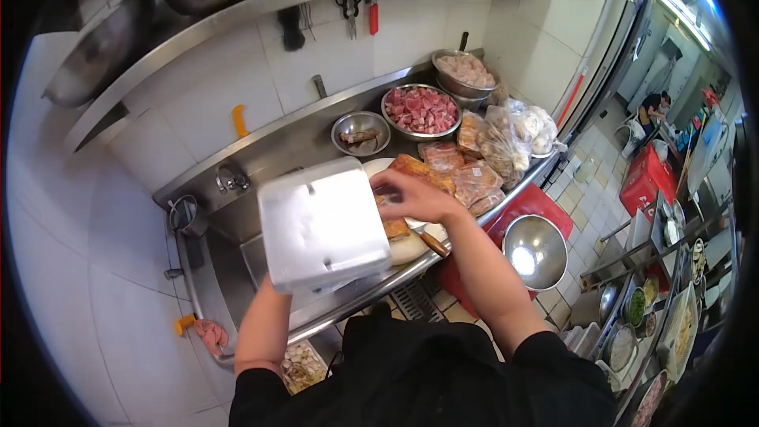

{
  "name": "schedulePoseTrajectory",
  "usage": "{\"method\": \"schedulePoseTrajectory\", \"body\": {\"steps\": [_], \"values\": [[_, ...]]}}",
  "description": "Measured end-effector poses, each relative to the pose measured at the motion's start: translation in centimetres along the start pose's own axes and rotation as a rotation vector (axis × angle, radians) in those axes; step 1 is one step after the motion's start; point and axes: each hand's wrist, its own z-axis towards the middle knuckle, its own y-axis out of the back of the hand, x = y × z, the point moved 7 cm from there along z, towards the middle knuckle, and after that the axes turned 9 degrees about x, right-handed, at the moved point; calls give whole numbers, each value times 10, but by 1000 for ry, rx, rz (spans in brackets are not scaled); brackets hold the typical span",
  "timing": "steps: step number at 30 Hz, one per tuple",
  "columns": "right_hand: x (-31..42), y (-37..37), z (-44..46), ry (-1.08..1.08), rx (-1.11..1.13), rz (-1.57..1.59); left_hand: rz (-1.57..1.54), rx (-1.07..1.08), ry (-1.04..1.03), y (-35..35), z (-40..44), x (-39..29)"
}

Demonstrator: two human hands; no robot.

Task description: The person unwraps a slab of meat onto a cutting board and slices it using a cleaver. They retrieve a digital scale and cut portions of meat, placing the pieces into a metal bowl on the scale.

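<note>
A square metal pan (324, 221) is tilted up with its smooth underside towards me. My left hand (275, 283) holds it from below and behind; its fingers are hidden by the pan. Close to the pan's right edge, my right hand (419, 198) curls its fingers over orange-brown slabs of meat (423, 171). What those fingertips grip is partly hidden. Below that hand, a wooden-handled knife (434, 243) lies on a round white cutting board (407, 251), its handle pointing towards the counter's front edge.
Behind the board stand a small metal bowl (360, 134) and a bowl of red meat chunks (421, 111). Bagged meat (477, 182) lies to the right. The sink (237, 229) is at left. A steel bowl (535, 251) sits low on a red surface. A person (653, 111) works far back.
</note>
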Motion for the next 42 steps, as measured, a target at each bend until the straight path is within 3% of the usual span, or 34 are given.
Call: {"method": "schedulePoseTrajectory", "body": {"steps": [4,7,12,15,17,20,21,24,26,30,32,34,35,39,41,42], "values": [[-100,56,-71,-250,-474,179,167,-97,-93,15,117,30],[-159,45,-166,-461,-758,498,271,-174,-149,14,190,51],[-191,-11,-318,-708,-1114,596,418,-324,-161,-12,259,89],[-180,-42,-368,-770,-1236,652,451,-369,-145,-40,279,104],[-171,-54,-390,-856,-1349,684,434,-527,-254,-53,277,89],[-167,-54,-397,-876,-1377,678,547,-422,-86,-82,295,195],[-171,-54,-402,-883,-1360,687,494,-507,-62,-90,296,215],[-167,-32,-382,-882,-1382,676,493,-691,-107,-107,297,198],[-181,-22,-383,-853,-1332,622,369,-534,114,-115,293,184],[-187,5,-358,-887,-1196,506,386,-650,125,-132,279,189],[-196,22,-341,-821,-1166,470,560,-689,48,-140,267,181],[-177,51,-309,-792,-1112,271,413,-656,33,-148,252,190],[-185,73,-305,-738,-1084,-43,269,-612,21,-153,247,197],[-49,159,-176,-422,-954,-373,361,-516,8,-157,231,225],[28,186,-115,-202,-919,-431,270,-357,-43,-161,237,247],[74,194,-87,-90,-869,-602,266,-361,-52,-151,233,227]]}}
